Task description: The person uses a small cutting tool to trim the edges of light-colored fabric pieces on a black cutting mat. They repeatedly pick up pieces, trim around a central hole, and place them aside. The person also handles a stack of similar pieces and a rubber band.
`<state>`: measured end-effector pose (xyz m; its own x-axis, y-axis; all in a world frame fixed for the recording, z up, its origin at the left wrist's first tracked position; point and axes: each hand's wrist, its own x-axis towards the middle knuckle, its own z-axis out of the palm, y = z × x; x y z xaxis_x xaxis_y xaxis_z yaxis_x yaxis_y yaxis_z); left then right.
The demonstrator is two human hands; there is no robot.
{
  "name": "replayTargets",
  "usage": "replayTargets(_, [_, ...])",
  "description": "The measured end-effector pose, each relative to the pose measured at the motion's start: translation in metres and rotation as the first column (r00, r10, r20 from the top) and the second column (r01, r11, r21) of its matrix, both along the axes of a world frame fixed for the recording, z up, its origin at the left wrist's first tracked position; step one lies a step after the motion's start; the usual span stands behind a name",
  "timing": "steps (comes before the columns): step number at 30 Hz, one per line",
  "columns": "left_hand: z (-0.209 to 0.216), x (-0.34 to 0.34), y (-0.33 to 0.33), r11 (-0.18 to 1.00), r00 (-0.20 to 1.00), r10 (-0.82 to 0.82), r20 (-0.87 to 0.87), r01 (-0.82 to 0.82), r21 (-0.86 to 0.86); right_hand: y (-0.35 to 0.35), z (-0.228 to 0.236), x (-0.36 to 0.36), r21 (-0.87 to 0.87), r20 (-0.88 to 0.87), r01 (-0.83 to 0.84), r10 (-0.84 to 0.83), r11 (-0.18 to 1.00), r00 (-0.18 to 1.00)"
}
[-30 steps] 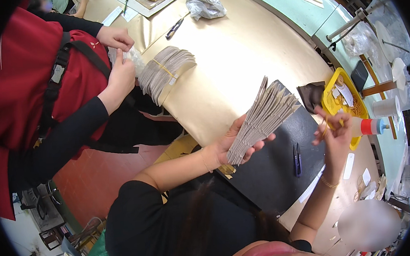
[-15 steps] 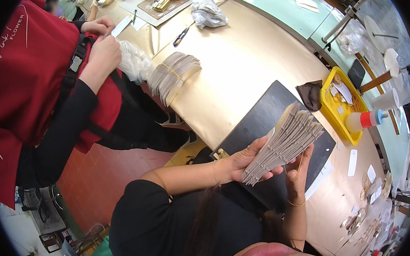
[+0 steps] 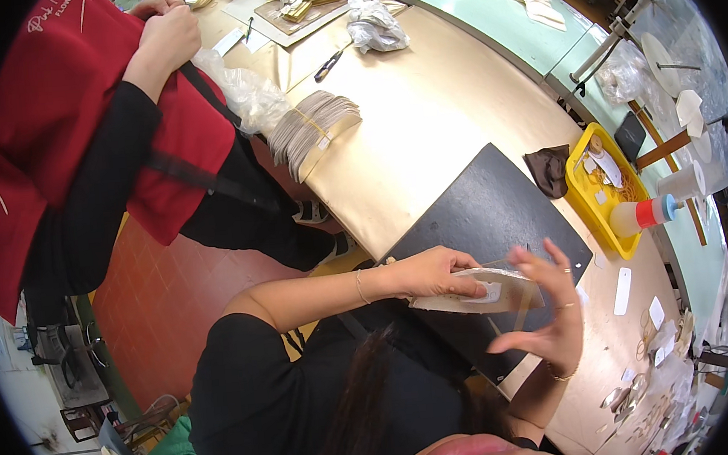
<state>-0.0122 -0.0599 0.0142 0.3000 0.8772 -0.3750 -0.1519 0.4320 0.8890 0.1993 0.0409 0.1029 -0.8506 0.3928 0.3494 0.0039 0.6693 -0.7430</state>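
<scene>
My left hand (image 3: 447, 277) is closed on a bundle of flat grey-beige pieces (image 3: 510, 295), held over the black board (image 3: 499, 208). A broad pale face of the bundle is turned up, with a small white label near my thumb. What look like thin tan bands cross the bundle's right end. Beside that end is my right hand (image 3: 550, 311), fingers spread and slightly blurred, with a ring and a bracelet. Whether a band is hooked on its fingers is unclear. A similar banded stack (image 3: 312, 133) stands at the table's left edge.
A yellow tray (image 3: 577, 185) with small parts and a bottle (image 3: 637, 216) lies right of the board, beside a dark brown cloth (image 3: 549, 170). A cutter (image 3: 328, 66) and crumpled plastic bag (image 3: 375, 23) lie farther back. A person in a red apron (image 3: 106, 102) stands at left.
My left hand has turned the bundle from its layered edge to its flat face and lowered it. My right hand has come off its side, fingers now spread. The person at left has shifted.
</scene>
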Motion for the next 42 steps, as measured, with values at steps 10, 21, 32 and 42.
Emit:
replayTargets(10, [-0.014,-0.029,-0.012,0.915,0.721,0.383,0.577,-0.21,-0.345,-0.028,-0.01,-0.005,-0.361,0.032,-0.22,0.248,0.906,0.968])
replayTargets(21, [-0.027,-0.04,-0.009,0.822,0.608,0.57,0.553,-0.416,-0.39,-0.04,-0.022,-0.008,0.056,0.034,0.169,-0.171,0.984,0.985])
replayTargets(32, [-0.025,-0.057,-0.004,0.829,0.233,0.515,0.825,-0.378,-0.411,-0.039,-0.042,-0.038,-0.152,-0.089,0.162,-0.176,0.975,0.98])
replayTargets(42, [-0.03,-0.067,-0.002,0.837,0.104,0.473,0.875,-0.362,-0.41,-0.033,-0.086,-0.029,-0.702,-0.42,0.02,-0.436,0.712,0.796])
